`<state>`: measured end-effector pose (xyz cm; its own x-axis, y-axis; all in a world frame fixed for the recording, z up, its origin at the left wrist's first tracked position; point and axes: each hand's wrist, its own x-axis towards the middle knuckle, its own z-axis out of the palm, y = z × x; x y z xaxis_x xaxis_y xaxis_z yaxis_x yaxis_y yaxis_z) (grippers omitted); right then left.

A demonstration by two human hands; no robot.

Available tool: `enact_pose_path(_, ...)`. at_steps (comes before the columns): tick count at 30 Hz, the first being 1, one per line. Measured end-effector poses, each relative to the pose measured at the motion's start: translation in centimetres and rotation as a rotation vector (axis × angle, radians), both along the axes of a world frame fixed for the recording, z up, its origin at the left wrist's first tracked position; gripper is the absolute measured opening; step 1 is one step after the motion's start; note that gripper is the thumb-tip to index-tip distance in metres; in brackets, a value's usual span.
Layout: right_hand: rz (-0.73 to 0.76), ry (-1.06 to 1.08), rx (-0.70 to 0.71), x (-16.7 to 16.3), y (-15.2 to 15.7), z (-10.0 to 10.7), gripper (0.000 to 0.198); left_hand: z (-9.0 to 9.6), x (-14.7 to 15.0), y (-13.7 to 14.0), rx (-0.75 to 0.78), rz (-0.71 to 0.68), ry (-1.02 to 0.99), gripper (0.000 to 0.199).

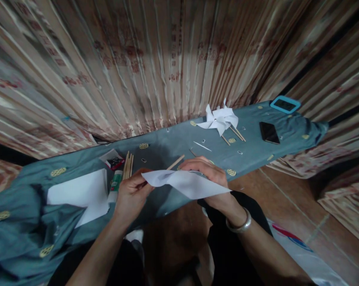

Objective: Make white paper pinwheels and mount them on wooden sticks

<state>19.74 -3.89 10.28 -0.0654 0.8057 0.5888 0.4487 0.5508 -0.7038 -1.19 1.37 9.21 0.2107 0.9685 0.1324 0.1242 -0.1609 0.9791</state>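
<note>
Between my two hands a sheet of white paper (191, 186) is held up and bent in a curve above the near edge of the cloth-covered table. My left hand (133, 194) pinches its left corner between thumb and fingers. My right hand (207, 174) is closed behind the paper's right half, which hides part of the fingers. Beyond the paper a wooden stick (175, 162) lies slanted on the cloth. Farther off to the right lie white paper pinwheels (219, 119) on wooden sticks.
White paper sheets (80, 192) lie at the left beside a green-and-white glue stick (115, 184), several wooden sticks (128, 165) and a small packet of dark pieces (115, 162). At the right are a black phone (269, 132) and a blue-framed device (285, 104). A pleated curtain (155, 59) hangs behind.
</note>
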Motion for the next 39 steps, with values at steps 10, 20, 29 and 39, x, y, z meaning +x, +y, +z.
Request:
enact_pose_path(10, -0.038, 0.054, -0.029, 0.38, -0.42, 0.45, 0.015, 0.39, 0.08, -0.15, 0.128, 0.002, 0.1, 0.013)
enact_pose_path(20, -0.059, 0.033, -0.007, 0.24, -0.28, 0.71, 0.016, 0.49, -0.01, -0.17, 0.148, -0.011, 0.107, 0.018)
enact_pose_path(29, -0.084, 0.033, -0.04, 0.26, -0.29, 0.47, 0.012, 0.73, -0.01, -0.22, 0.126, 0.01, 0.126, 0.021)
enact_pose_path(39, -0.078, 0.033, -0.006, 0.15, -0.27, 0.78, 0.013, 0.35, -0.26, -0.23, 0.165, 0.009, 0.13, 0.022)
